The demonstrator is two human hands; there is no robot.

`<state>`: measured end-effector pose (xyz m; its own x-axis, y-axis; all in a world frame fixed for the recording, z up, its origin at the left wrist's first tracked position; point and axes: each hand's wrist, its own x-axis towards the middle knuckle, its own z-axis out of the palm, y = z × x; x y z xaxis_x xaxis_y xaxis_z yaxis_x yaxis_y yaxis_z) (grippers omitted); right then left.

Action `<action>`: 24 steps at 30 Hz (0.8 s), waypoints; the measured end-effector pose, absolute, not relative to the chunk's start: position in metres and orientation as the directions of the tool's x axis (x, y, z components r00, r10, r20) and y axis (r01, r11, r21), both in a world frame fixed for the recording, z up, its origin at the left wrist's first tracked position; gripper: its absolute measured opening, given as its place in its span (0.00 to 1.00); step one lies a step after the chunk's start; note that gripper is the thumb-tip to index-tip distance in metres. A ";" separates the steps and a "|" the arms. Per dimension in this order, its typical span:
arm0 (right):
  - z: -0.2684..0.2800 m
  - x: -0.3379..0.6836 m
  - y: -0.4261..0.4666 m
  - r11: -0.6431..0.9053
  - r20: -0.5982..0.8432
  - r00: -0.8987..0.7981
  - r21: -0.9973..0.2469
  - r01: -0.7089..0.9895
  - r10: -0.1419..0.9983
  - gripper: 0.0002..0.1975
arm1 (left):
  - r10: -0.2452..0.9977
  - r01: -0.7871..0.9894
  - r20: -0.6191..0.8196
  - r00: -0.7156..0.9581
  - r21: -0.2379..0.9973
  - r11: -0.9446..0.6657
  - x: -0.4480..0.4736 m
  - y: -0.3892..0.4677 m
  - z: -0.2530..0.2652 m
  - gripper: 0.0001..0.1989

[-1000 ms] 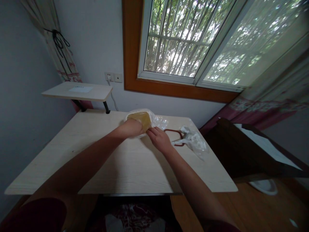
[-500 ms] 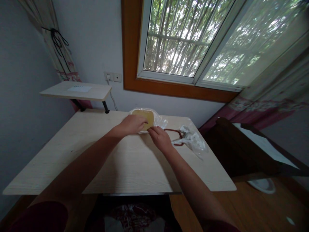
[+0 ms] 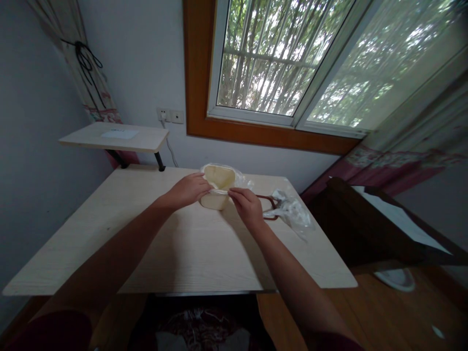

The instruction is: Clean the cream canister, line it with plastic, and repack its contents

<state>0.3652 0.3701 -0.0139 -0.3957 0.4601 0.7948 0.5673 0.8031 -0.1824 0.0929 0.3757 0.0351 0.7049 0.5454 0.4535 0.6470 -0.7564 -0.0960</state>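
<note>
A person sat at a pale wooden surface [image 3: 183, 253] under a window. Both bare hands met at a cream-coloured container [image 3: 216, 187] at about 12 o'clock, well away from the near edge. The left hand [image 3: 188, 189] was curled around its left side, gripping it. The right hand [image 3: 247, 204] pinched its right rim, where thin clear plastic wrap [image 3: 241, 181] clung. The wrap appeared partly peeled back, the inside of the container open to view; the work seemed midway, with wrap yet to come off the far side. At 2 o'clock lay dark red scissors [image 3: 266, 201], touching a crumpled clear bag [image 3: 292, 212]. A small raised shelf [image 3: 113, 137] stood at 10 o'clock.
</note>
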 end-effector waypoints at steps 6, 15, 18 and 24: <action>-0.007 0.368 0.373 0.775 0.802 -0.361 -0.189 0.603 0.476 0.08 | 0.584 0.660 0.484 0.652 0.017 -0.751 0.089 0.377 0.026 0.13; -0.002 0.365 0.374 0.761 0.790 -0.346 -0.220 0.610 0.506 0.06 | 0.519 0.665 0.652 0.553 0.029 -0.746 0.078 0.366 0.027 0.10; 0.000 0.365 0.374 0.771 0.774 -0.400 -0.171 0.613 0.490 0.07 | 0.513 0.672 0.671 0.535 0.030 -0.740 0.074 0.364 0.027 0.09; 0.000 0.364 0.376 0.767 0.748 -0.456 -0.109 0.632 0.482 0.13 | 0.505 0.683 0.673 0.541 -0.001 -0.731 0.067 0.364 0.019 0.12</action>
